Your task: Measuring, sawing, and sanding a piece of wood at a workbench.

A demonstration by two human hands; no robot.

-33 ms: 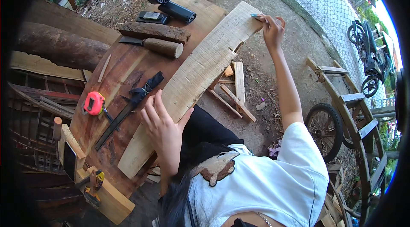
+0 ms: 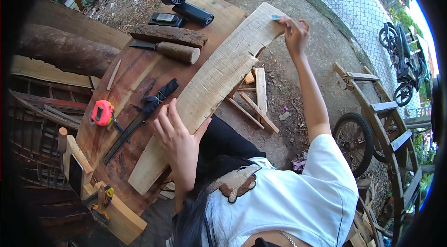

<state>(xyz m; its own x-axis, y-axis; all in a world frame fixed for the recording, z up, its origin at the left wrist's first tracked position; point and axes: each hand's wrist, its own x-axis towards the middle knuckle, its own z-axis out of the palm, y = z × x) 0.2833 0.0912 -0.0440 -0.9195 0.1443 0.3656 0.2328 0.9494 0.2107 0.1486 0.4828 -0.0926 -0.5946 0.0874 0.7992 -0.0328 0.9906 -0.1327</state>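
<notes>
A long pale wooden board (image 2: 223, 72) lies slantwise from near left to far right, with a chipped notch in its right edge. My left hand (image 2: 177, 137) grips its nearer part, fingers on the top face and thumb at the right edge. At the far end, my right hand (image 2: 296, 35) pinches a small flat bluish piece (image 2: 275, 17) against the board's surface; its kind is too small to make out. Left of the board are a tool with a long dark blade (image 2: 125, 136) and cloth-wrapped handle, and a pink tape measure (image 2: 103, 112).
The board rests across a brown wooden tabletop (image 2: 139, 72). On it sit a wooden-handled knife (image 2: 177, 51), a rough wood piece (image 2: 168, 36), a black handheld fan (image 2: 193, 12) and a dark device (image 2: 166, 19). A wooden ladder-like frame (image 2: 393, 130) and a wheel (image 2: 353, 143) stand right.
My right hand has shifted slightly left, and the bluish piece moved a little left with it over the board's far end. The left hand and board look unchanged.
</notes>
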